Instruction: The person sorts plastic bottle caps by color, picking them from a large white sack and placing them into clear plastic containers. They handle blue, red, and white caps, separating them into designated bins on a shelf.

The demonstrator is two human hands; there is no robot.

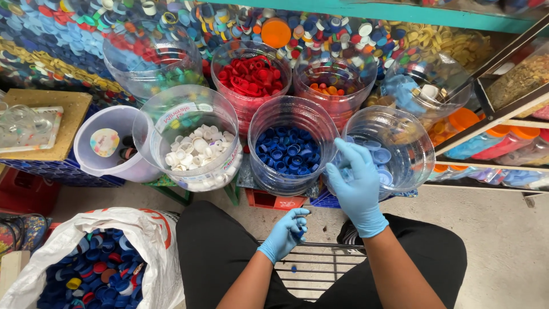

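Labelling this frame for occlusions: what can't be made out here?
Head view only:
- Left hand in blue glove: fingers curl over something dark blue; its shape is hidden.
- Right hand: covers part of the clear plastic jar of pale blue caps.
- White sack of mixed caps: cut off by the bottom edge.

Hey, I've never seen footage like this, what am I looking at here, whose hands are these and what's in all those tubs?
One picture, from a camera on a person's head looking down at their lap. Both hands wear blue gloves. The left hand pinches a small dark blue cap over a wire rack. The right hand reaches over the rim of a clear tub of light blue caps. Beside it are tubs of dark blue caps, white caps and red caps. A white sack of mixed caps sits at lower left.
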